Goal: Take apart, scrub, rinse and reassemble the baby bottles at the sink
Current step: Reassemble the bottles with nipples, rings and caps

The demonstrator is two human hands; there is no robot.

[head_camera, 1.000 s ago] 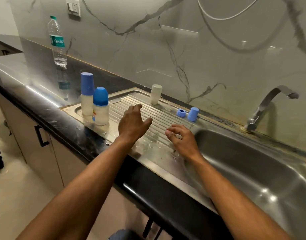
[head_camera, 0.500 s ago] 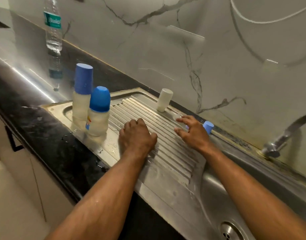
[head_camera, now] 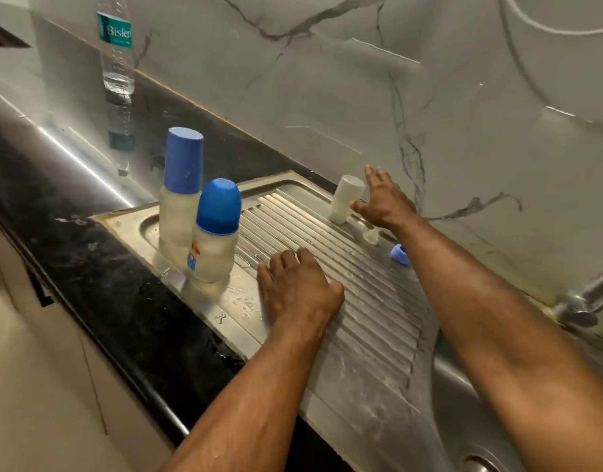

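Note:
Two capped baby bottles stand at the left end of the steel drainboard (head_camera: 371, 321): a tall one with a blue cylinder cap (head_camera: 182, 185) and a shorter one with a rounded blue cap (head_camera: 214, 233). A bare white bottle body (head_camera: 346, 203) stands upside down at the back rim. My right hand (head_camera: 383, 195) reaches beside it with fingers spread, thumb close to its base, holding nothing. A clear nipple (head_camera: 371, 235) and a blue ring (head_camera: 399, 254) lie just under my right wrist. My left hand (head_camera: 298, 289) rests palm-down on the ridges.
A clear water bottle (head_camera: 117, 52) stands on the black counter (head_camera: 71, 233) against the marble wall. The tap (head_camera: 586, 298) juts out at the right edge. The sink basin and its drain (head_camera: 480, 463) lie at the lower right.
My right hand moved left along the back rim, from the blue pieces to the upturned white bottle body. My left hand stayed on the drainboard. The camera came closer.

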